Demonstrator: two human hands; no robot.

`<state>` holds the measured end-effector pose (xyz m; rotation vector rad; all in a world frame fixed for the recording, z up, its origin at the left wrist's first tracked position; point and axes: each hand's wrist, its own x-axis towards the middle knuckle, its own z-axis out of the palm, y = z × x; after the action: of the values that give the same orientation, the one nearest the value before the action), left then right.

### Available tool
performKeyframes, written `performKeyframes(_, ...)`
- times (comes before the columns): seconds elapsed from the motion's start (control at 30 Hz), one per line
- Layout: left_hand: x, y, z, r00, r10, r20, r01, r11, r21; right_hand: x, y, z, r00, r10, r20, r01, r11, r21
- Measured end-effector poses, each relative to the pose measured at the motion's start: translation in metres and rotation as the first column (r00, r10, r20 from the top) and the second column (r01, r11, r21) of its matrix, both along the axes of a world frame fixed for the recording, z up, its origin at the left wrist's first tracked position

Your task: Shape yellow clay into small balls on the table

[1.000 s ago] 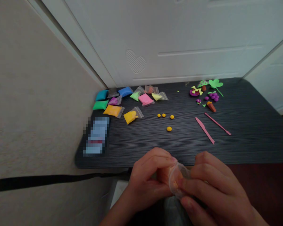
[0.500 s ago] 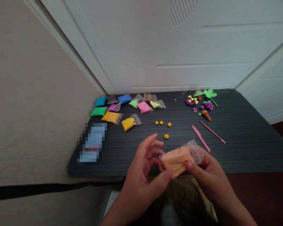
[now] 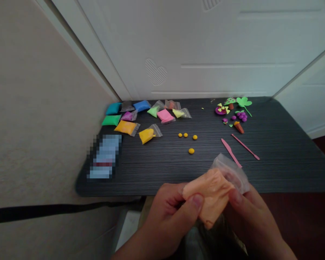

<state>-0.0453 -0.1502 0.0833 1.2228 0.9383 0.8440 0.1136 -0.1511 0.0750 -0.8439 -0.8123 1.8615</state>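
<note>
Both hands grip a clear zip bag of peach-orange modelling clay (image 3: 211,193) just over the table's front edge. My left hand (image 3: 171,216) is closed on the bag's left end, its thumb pressing the clay. Closed on the right side near the clear top, my right hand (image 3: 256,213) has its thumb on the bag's edge. Beyond the hands lie several small yellow clay balls, the nearest yellow ball (image 3: 191,151) apart from the others. A pink plastic knife (image 3: 231,152) and a thin pink modelling tool (image 3: 245,146) rest to the right.
Several bags of coloured clay, among them a yellow bag (image 3: 147,135) and a blue bag (image 3: 142,105), lie at the back left of the dark table (image 3: 151,173). Finished clay pieces, including a green clover (image 3: 244,102) and purple grapes (image 3: 241,116), sit back right. A blurred-out item (image 3: 105,157) lies left.
My left fingers, spread beside the bag before, have closed on it. The bag is now turned with its clear top spread wider, and it is held slightly lower and closer.
</note>
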Motion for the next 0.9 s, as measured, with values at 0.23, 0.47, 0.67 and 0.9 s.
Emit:
performKeyframes(0.23,-0.007,0.005,-0.005,0.977,0.038,-0.208,-0.004,0.987,0.163,0.009,0.0,-0.009,0.909,-0.069,0.411,-0.04,0.967,0.252)
performKeyframes(0.47,-0.01,0.011,-0.015,0.979,0.076,-0.189,-0.062,0.995,0.081,0.009,0.008,-0.016,0.72,-0.126,0.682,-0.226,0.887,0.403)
performKeyframes(0.67,0.0,0.011,-0.033,0.944,0.33,-0.011,-0.33,0.944,-0.001,-0.012,0.007,-0.027,0.731,-0.184,0.657,-0.108,0.92,0.377)
performKeyframes(0.9,0.007,0.01,-0.034,0.882,0.352,0.314,-0.268,0.922,-0.279,-0.009,0.008,-0.019,0.893,-0.094,0.441,0.009,0.981,0.192)
